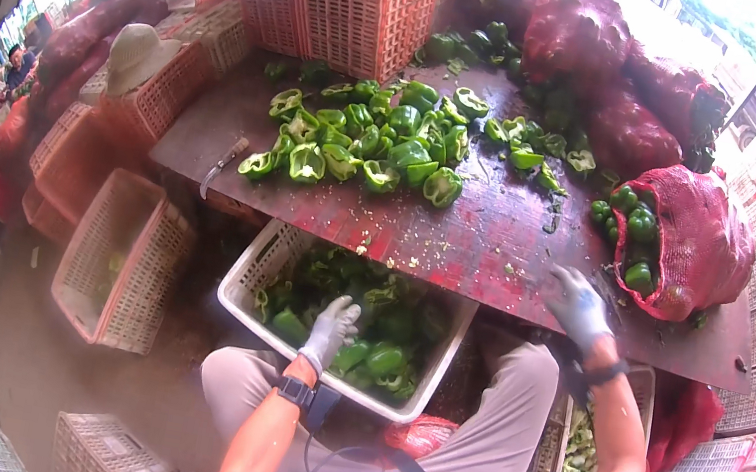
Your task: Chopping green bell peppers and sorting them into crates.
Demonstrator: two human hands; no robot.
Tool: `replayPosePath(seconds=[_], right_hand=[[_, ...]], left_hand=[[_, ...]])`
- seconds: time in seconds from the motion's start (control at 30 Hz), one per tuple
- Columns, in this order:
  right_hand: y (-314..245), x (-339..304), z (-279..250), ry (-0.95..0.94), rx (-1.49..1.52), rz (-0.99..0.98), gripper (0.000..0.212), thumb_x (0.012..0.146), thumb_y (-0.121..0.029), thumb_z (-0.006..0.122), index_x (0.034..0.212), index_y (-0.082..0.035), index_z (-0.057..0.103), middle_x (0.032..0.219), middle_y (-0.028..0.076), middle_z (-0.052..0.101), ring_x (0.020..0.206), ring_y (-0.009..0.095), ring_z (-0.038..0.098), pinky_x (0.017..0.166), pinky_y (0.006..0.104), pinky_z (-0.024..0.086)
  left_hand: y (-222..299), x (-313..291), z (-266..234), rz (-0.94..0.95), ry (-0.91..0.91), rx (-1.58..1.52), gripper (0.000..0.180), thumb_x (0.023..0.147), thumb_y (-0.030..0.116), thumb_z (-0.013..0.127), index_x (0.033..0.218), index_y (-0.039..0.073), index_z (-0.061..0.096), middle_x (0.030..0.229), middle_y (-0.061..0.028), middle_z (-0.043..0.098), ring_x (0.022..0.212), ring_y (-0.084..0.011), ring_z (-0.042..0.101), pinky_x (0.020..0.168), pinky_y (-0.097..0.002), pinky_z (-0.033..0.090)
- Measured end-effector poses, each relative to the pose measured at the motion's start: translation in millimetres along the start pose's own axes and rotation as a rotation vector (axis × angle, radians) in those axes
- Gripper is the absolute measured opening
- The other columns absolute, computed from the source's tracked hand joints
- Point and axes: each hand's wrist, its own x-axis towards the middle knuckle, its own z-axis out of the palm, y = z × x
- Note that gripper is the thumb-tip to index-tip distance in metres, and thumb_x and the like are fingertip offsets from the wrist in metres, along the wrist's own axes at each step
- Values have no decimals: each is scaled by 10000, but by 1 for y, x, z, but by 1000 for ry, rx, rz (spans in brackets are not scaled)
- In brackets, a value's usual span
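Green bell peppers: smooth, glossy skin. White crate: rigid plastic, smooth rim. Red sack: coarse netting. Gloves: matt cloth. Trousers: matt, creased cloth. Knife: metal blade. Tabletop: scuffed, red, partly shiny; possibly painted wood, as glare obscures the base material.

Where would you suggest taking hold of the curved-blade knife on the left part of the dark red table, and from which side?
By its pale handle, probably from above on the far side: the curved-blade knife lies with its handle pointing away from the person and its metal blade toward the table's near edge.
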Motion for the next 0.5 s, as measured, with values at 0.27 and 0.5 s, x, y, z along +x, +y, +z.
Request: replayPosePath(seconds=[0.27,0.5], right_hand=[[-105,268,140,187,-381,-187,365,928,-233,658,1276,-122,644,1211,208,678,1144,398,663,916,519,536],[-118,308,168,-56,-593,-199,318,949,-269,686,1186,-60,660,1113,142,741,1054,329,732,885,470,566]], left_hand=[[5,-16,-12,90,-123,176,540,1058,340,665,1490,41,539,1227,-48,669,905,-113,664,746,-268,537],[-7,-24,-8,81,-122,138,502,1016,312,699,1433,45,619,1214,-86,735,1046,-150,681,922,-285,538]])
